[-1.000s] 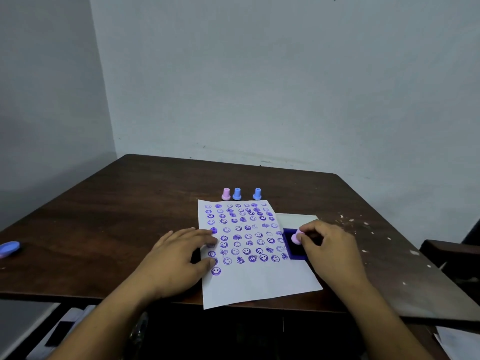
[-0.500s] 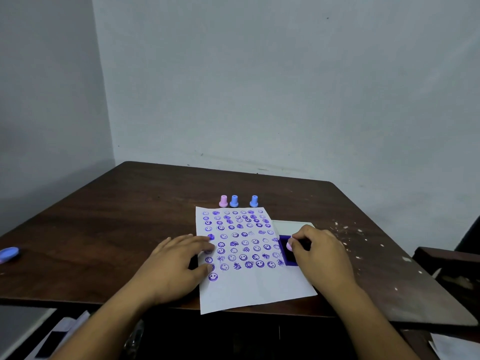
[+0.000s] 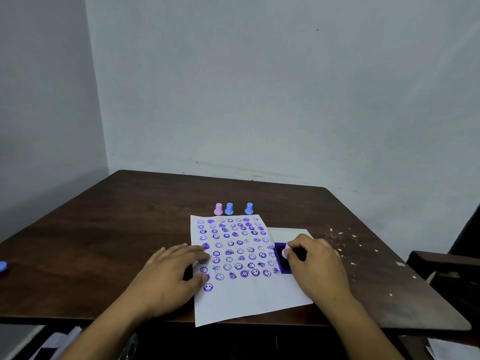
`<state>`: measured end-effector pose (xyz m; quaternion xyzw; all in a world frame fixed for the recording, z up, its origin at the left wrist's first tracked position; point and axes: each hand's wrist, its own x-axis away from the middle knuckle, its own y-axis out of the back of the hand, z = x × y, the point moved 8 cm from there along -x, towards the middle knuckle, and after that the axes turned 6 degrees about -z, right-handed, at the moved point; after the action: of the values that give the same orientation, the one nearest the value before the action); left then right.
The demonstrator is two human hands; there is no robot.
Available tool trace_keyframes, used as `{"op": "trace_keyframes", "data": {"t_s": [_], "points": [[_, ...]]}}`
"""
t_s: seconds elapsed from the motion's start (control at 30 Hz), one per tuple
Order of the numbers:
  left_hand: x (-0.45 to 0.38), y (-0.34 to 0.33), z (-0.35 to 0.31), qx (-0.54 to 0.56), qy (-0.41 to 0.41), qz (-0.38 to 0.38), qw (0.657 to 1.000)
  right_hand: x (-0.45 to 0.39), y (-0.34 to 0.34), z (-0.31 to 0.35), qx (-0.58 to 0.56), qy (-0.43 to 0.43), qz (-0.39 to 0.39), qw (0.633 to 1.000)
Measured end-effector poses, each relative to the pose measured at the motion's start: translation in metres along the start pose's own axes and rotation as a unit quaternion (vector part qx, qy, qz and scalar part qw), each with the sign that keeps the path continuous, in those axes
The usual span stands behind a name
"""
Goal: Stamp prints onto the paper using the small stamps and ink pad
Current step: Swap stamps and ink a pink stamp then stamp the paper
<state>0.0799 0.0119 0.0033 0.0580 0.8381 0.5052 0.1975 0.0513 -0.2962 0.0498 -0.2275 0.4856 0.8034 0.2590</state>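
A white paper (image 3: 249,294) covered with several rows of purple smiley prints lies on the dark wooden table (image 3: 130,216). My left hand (image 3: 171,276) rests flat on the paper's left edge, fingers spread. My right hand (image 3: 317,266) pinches a small pink stamp (image 3: 285,252) and holds it on the purple ink pad (image 3: 281,266), which sits at the paper's right edge. Beyond the paper's far edge stand a pink stamp (image 3: 218,209) and two blue stamps (image 3: 229,209) (image 3: 249,208), upright in a row.
A white sheet (image 3: 288,233) lies under the ink pad. A blue object (image 3: 3,266) sits at the table's far left edge. White flecks (image 3: 342,242) dot the table's right side. A dark chair arm (image 3: 446,261) stands at the right. Walls close off the back and left.
The view has shifted slightly between frames. My right hand stays on the ink pad with the pink stamp, and my left hand keeps pressing the paper.
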Motion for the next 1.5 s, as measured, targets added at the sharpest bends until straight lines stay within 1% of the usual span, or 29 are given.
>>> {"op": "trace_keyframes", "data": {"t_s": [0.1,0.23,0.43,0.57,0.67,0.73,0.83,0.9,1.0,1.17,1.3,1.5], "points": [[0.001,0.001,0.000,0.000,-0.001,-0.011,1.000,0.000,0.000,0.000,0.003,0.001,-0.006,1.000],[0.001,0.001,-0.001,0.001,0.000,-0.008,1.000,0.002,-0.001,0.001,0.003,0.007,-0.013,1.000],[0.000,0.001,0.000,0.002,0.001,-0.007,1.000,0.002,-0.005,-0.004,-0.004,0.002,-0.005,1.000],[0.000,0.001,0.000,0.001,0.002,-0.004,1.000,0.002,-0.004,-0.008,-0.035,-0.011,-0.016,0.999],[0.000,0.002,-0.001,0.005,0.003,-0.003,1.000,0.003,0.000,-0.003,-0.084,-0.015,-0.021,0.996],[0.001,0.002,-0.002,0.009,0.003,-0.004,1.000,0.007,-0.002,0.008,-0.130,-0.021,-0.005,0.991],[0.001,0.003,-0.003,0.009,0.003,-0.008,1.000,0.021,-0.018,0.036,-0.242,-0.048,0.053,0.968],[0.001,0.004,-0.003,0.006,0.004,-0.009,1.000,0.034,-0.031,0.060,-0.274,-0.044,0.091,0.956],[0.000,0.005,-0.004,0.004,0.005,-0.010,1.000,0.049,-0.045,0.081,-0.302,-0.032,0.125,0.945],[0.000,0.004,-0.004,0.006,0.003,-0.013,1.000,0.052,-0.045,0.083,-0.299,-0.008,0.151,0.942],[-0.001,0.003,-0.002,0.006,0.003,-0.009,1.000,0.054,-0.046,0.089,-0.257,0.025,0.160,0.953],[-0.001,0.003,-0.002,0.007,0.007,-0.004,1.000,0.055,-0.050,0.091,-0.227,0.033,0.180,0.957]]}}
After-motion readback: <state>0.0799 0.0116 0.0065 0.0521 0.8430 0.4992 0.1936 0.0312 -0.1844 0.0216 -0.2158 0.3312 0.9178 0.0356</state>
